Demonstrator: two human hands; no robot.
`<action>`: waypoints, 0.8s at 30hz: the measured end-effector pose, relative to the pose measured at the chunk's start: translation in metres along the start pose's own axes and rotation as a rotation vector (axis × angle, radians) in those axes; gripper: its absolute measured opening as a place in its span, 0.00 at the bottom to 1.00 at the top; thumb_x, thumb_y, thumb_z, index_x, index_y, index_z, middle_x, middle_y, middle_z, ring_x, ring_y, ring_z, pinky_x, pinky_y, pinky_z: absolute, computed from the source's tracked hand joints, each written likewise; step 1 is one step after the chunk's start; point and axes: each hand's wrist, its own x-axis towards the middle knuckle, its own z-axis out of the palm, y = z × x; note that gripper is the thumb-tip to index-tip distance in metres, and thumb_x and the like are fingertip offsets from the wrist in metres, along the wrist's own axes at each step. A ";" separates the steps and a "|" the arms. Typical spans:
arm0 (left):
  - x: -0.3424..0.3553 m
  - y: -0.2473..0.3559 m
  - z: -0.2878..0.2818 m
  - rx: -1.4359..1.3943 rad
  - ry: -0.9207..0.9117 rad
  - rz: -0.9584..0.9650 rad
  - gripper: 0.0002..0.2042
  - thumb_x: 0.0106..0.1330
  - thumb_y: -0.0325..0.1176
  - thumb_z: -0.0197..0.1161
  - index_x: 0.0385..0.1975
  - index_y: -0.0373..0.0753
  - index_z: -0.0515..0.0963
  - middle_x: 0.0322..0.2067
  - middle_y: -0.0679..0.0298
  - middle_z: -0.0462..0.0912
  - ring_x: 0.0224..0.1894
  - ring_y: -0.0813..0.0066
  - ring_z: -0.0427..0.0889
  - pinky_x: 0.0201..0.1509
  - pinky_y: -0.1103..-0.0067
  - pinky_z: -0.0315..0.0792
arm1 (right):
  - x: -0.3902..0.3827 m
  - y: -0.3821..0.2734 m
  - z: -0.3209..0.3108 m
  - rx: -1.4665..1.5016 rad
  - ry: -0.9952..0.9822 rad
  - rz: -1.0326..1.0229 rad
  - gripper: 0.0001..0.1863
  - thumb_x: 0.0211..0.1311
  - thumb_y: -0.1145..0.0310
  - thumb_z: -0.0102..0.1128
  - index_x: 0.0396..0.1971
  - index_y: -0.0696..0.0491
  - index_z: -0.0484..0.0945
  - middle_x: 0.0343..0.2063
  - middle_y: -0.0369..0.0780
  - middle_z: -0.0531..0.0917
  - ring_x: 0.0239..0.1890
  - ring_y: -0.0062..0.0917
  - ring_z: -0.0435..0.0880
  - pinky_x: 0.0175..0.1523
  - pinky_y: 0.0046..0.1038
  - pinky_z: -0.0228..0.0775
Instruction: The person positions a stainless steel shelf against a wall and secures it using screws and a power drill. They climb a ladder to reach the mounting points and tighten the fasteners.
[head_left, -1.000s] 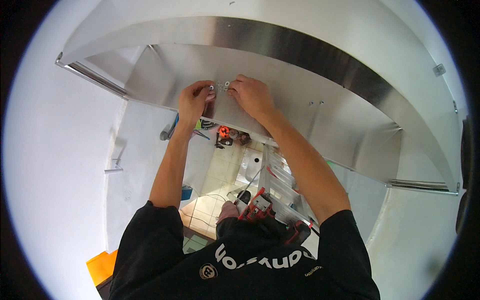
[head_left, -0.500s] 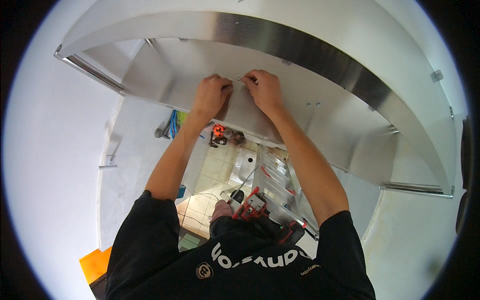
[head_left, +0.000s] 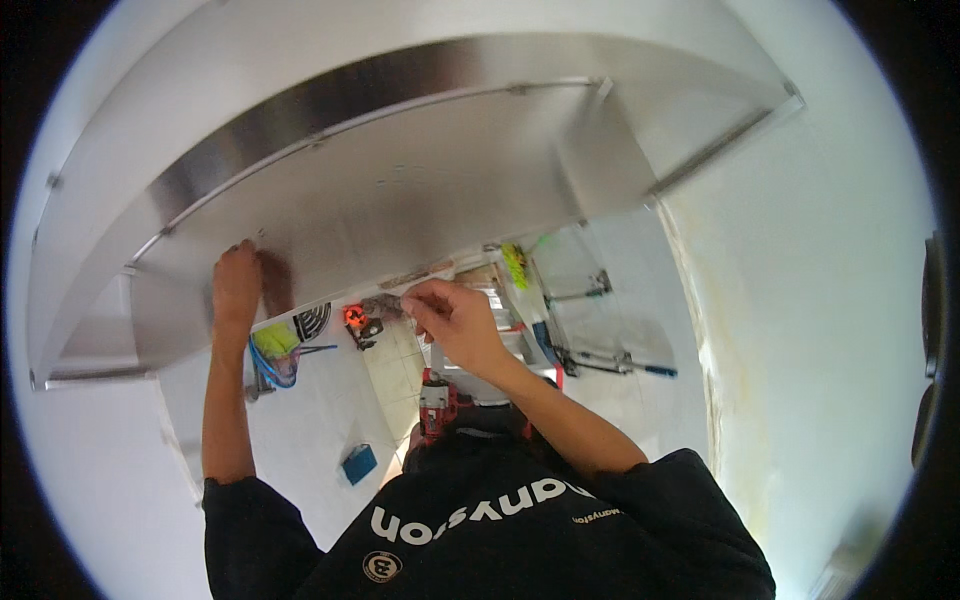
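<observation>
A curved-front stainless steel shelf-like unit (head_left: 400,180) spans the upper part of the head view. Against its left part my left hand (head_left: 237,287) is raised, fingers curled together beside a small metal fastener (head_left: 261,233). What those fingers hold, if anything, is hidden. My right hand (head_left: 458,322) is apart from the panel, in front of its lower edge. Its thumb and fingertips are pinched together; anything between them is too small to make out.
A red and black power tool (head_left: 436,402) hangs at my front. Below lie an orange tool (head_left: 355,317), a coiled blue hose (head_left: 272,368), a yellow-green cloth (head_left: 514,265) and a blue box (head_left: 358,464). A ladder (head_left: 468,352) stands beneath me. Steel brackets (head_left: 590,290) are farther right.
My view has swung to the right. My right hand has left the panel and come down toward me. My left hand stays at the panel beside the fastener.
</observation>
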 end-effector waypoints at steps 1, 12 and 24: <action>-0.002 -0.009 -0.001 0.034 0.013 0.014 0.06 0.69 0.28 0.63 0.38 0.33 0.84 0.36 0.47 0.88 0.39 0.47 0.89 0.45 0.59 0.83 | -0.016 -0.003 -0.005 0.032 0.006 0.027 0.09 0.75 0.68 0.66 0.45 0.59 0.85 0.29 0.36 0.86 0.27 0.15 0.83 0.31 0.22 0.77; -0.105 0.269 -0.125 -1.880 -0.243 -0.208 0.11 0.71 0.28 0.71 0.50 0.34 0.85 0.39 0.60 0.90 0.39 0.76 0.89 0.46 0.76 0.84 | -0.095 -0.076 -0.045 0.504 0.181 -0.109 0.09 0.74 0.72 0.67 0.46 0.62 0.85 0.34 0.39 0.88 0.33 0.20 0.86 0.39 0.23 0.81; -0.129 0.315 -0.124 -2.082 -0.348 -0.143 0.10 0.72 0.26 0.71 0.50 0.30 0.86 0.41 0.58 0.91 0.41 0.73 0.89 0.49 0.75 0.85 | -0.138 -0.080 -0.055 0.300 0.452 -0.182 0.09 0.71 0.75 0.70 0.46 0.64 0.85 0.38 0.40 0.88 0.34 0.20 0.88 0.41 0.23 0.83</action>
